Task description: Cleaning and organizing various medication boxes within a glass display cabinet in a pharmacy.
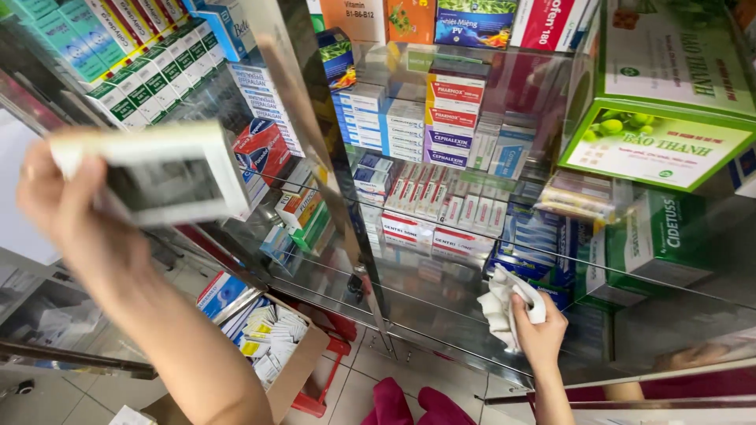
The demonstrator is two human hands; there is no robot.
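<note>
1. A shop cabinet of glass shelves (pixel 441 260) packed with medicine packs fills the view; below lies a pale tiled floor (pixel 354 389).
2. Nearest, the left hand (pixel 75 205) is raised at the left edge, its grip pinching a flat white box (pixel 157 173) with a dark window panel, held tilted and blurred in front of the shelves.
3. Low on the right, the right hand (pixel 539 327) has its grip pressed together around a crumpled white cloth (pixel 504 303), which lies against the glass front of the cabinet.
4. On the floor between the arms stands an open cardboard carton (pixel 272 346) of small white and yellow packs, beside a red stool (pixel 323 378).
5. Behind the box, slanted rows of green-and-white cartons (pixel 134 86) run up to the left, with a red-and-blue pack (pixel 260 145) just below them.
6. Further back, at middle height, sit stacks of blue, white and red boxes (pixel 441 118); rows of small red-and-white packs (pixel 441 201) lie beneath.
7. At the upper right a large green-and-white box (pixel 661 118) printed with green fruit leans forward.
</note>
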